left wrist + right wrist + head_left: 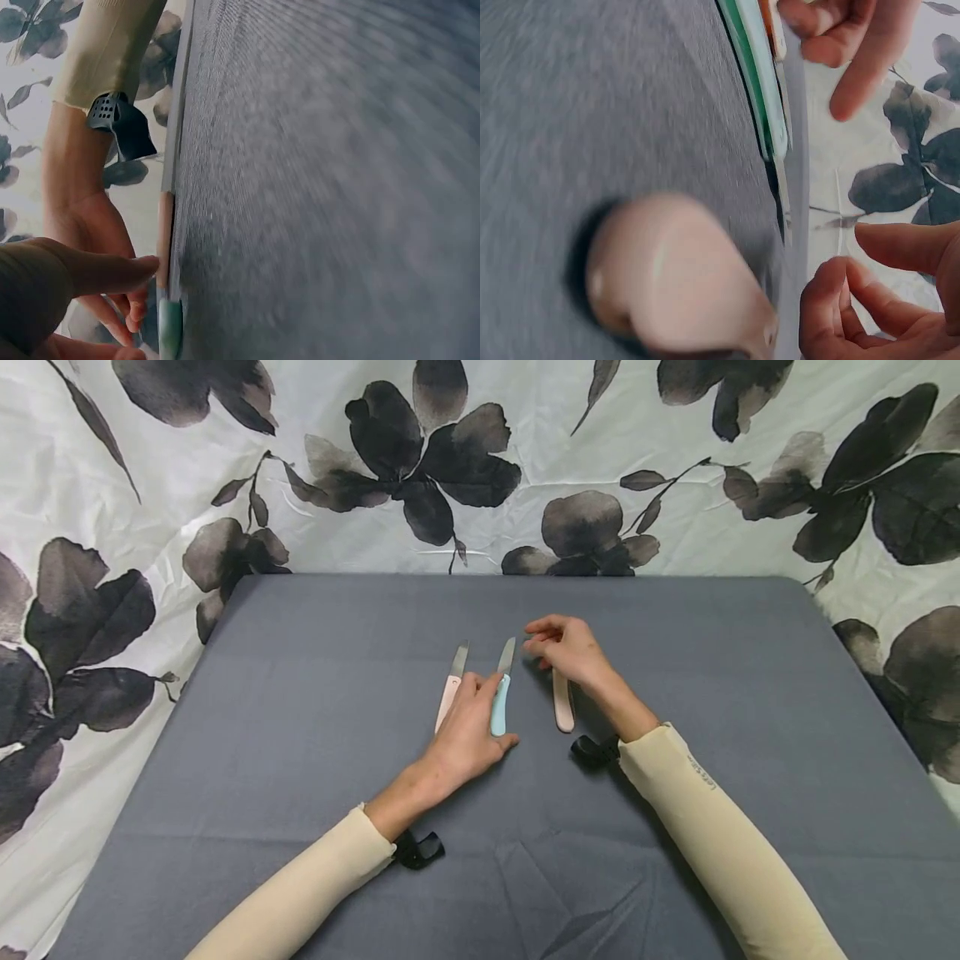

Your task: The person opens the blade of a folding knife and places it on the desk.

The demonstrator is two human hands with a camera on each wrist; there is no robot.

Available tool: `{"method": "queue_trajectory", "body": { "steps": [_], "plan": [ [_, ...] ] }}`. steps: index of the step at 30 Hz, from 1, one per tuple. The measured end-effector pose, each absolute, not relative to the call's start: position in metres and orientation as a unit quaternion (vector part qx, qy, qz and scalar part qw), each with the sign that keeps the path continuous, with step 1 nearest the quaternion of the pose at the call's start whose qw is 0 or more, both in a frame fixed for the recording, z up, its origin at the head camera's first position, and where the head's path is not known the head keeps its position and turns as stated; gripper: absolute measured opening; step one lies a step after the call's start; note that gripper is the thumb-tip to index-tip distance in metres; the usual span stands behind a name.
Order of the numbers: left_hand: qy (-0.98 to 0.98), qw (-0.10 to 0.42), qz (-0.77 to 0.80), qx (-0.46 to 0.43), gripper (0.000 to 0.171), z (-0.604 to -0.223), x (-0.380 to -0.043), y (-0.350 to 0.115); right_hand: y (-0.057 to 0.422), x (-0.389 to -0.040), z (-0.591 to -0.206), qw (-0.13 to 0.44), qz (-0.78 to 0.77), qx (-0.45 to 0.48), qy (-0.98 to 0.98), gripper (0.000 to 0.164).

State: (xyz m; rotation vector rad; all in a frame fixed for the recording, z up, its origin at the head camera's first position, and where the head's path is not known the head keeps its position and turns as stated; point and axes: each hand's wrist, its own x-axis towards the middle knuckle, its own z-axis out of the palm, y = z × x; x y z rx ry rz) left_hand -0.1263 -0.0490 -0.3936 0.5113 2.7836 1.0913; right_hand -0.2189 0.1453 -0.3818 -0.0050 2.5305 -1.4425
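Note:
Three knives lie in a row on the grey cloth, a pink-handled knife (447, 700) at left. My left hand (467, 731) reaches over it to the light blue knife (500, 706), fingertips right at the top of its handle and thumb spread near its lower end. In the right wrist view these fingers stand apart above the blue handle (759, 82). My right hand (572, 650) hovers over the peach-handled knife (562, 703), hiding its upper part. Its fingers are loosely bent, with nothing between them and the thumb; the peach handle (679, 277) looks blurred close by.
A grey cloth (300, 735) covers the table, creased near the front. Behind its far edge hangs a white floral fabric (322, 543). Black wrist straps (420, 850) stick out below both cream sleeves (300, 885).

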Motion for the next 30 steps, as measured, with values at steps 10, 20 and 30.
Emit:
{"method": "queue_trajectory", "body": {
  "steps": [10,20,30],
  "plan": [
    [0.907,0.068,0.36,0.208,0.064,-0.391,-0.125,-0.029,0.169,-0.217,-0.382,0.114,-0.412,-0.028,0.903,0.031],
    [0.912,0.095,0.332,0.221,0.053,-0.391,-0.128,-0.012,0.182,-0.214,-0.384,0.146,-0.351,-0.044,0.924,0.031],
    [0.927,0.11,0.278,0.226,0.058,-0.39,-0.131,0.0,0.183,-0.209,-0.381,0.175,-0.335,-0.063,0.924,0.023]
  ]
}}
